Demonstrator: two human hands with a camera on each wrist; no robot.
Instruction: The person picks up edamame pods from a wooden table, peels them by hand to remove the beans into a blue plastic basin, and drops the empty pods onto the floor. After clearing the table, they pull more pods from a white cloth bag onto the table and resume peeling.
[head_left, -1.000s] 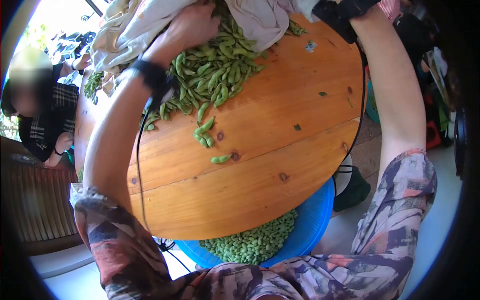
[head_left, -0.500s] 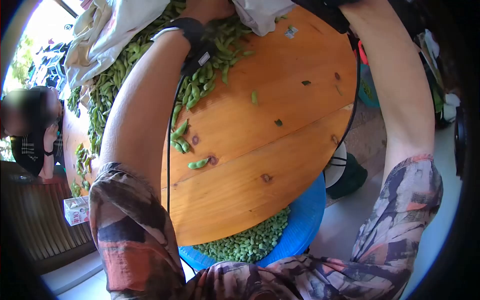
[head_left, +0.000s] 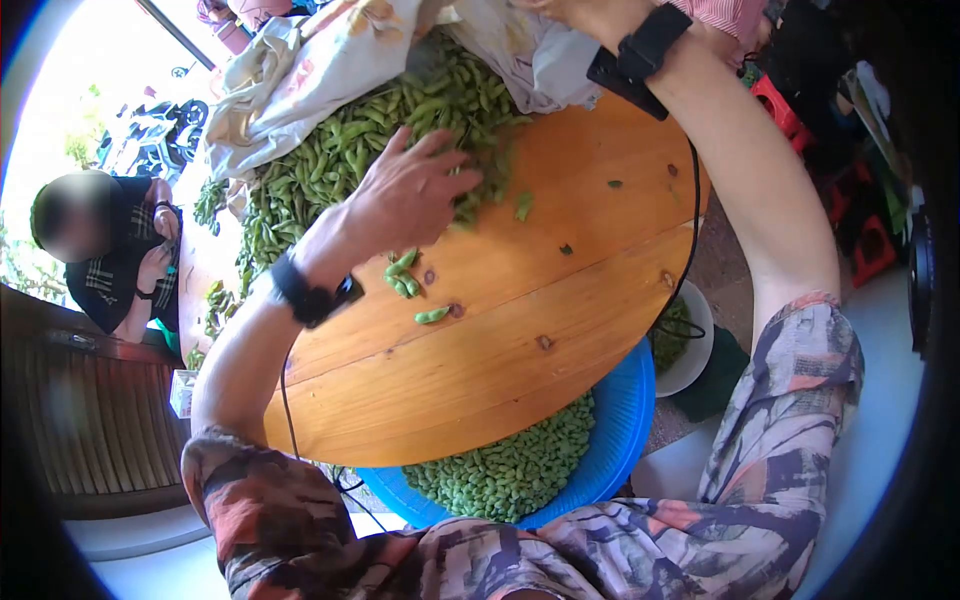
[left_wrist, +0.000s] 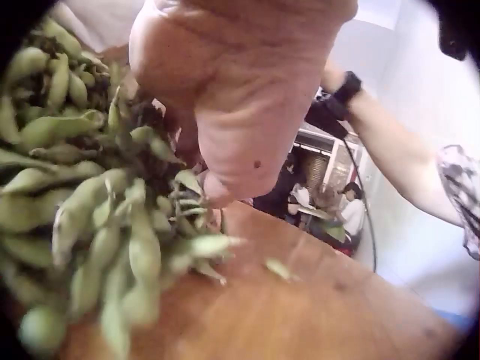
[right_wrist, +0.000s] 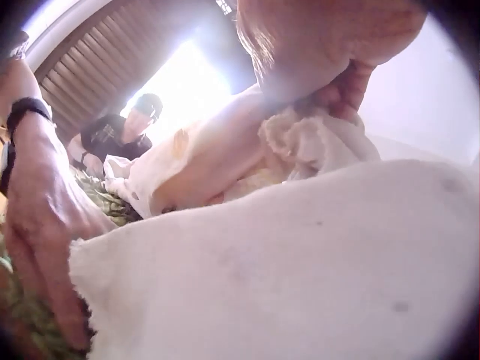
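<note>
A large heap of green soybean pods [head_left: 330,165] lies at the far left of the wooden table, partly under a pale cloth sack [head_left: 305,95]. My left hand [head_left: 415,195] is over the near edge of the heap, back up and fingers spread. In the left wrist view its palm side [left_wrist: 247,97] is right beside the pods, its fingertips mostly hidden. At the top of the head view, my right hand [head_left: 575,8] is partly cut off; the right wrist view shows its fingers [right_wrist: 341,94] curled round a bunched fold of the sack.
A few loose pods [head_left: 403,275] lie on the wooden table [head_left: 480,345]. Below its near edge is a blue basin [head_left: 638,410] of shelled beans [head_left: 510,465]. A white bucket [head_left: 703,345] stands on the floor at right. Another person [head_left: 110,255] sits at left.
My left hand has drawn back toward me from deep beside the sack to the near edge of the heap. My right hand, out of view earlier, now shows partly at the top.
</note>
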